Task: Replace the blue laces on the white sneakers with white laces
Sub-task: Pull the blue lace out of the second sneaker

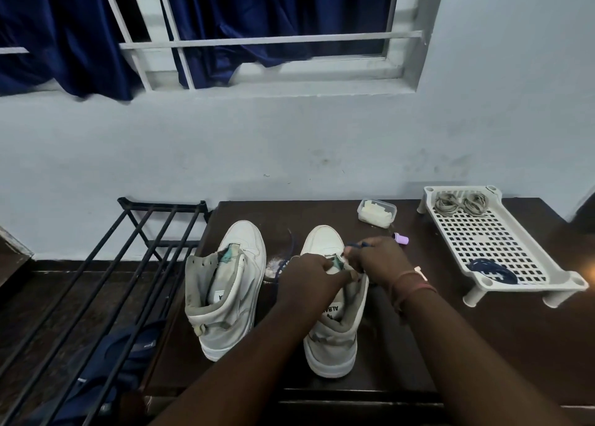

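Two white high-top sneakers stand on a dark table (483,345), toes pointing away from me. The left sneaker (225,284) has no lace in its eyelets. My left hand (309,272) grips the tongue area of the right sneaker (335,338). My right hand (375,255) pinches a blue lace (289,251) just above that shoe's eyelets; the lace trails off to the left onto the table. A coiled blue lace (492,272) lies at the near end of a white perforated tray (502,242). Pale laces (460,203) are bundled at the tray's far end.
A small lidded plastic box (376,213) and a little purple cap (402,239) sit behind the right sneaker. A black metal rack (106,280) stands to the left of the table, with dark blue footwear (128,355) under it. A wall and barred window rise behind.
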